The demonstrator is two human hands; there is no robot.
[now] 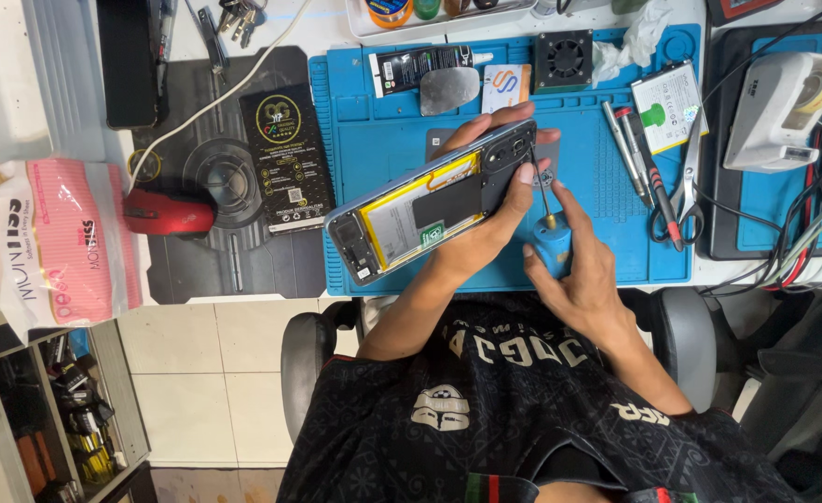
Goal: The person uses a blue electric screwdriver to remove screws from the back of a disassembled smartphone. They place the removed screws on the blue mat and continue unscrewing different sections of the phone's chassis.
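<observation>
An opened smartphone with its back cover off shows a yellow battery and black shielding. My left hand grips it from below and tilts it above the blue work mat. My right hand holds a screwdriver with a blue handle. Its thin shaft points up, and the tip touches the phone's upper end near the camera area.
On the mat lie pens and scissors, a small black fan, a metal plate and a white packet. A red mouse and a black box sit to the left. A white device with cables stands at the right.
</observation>
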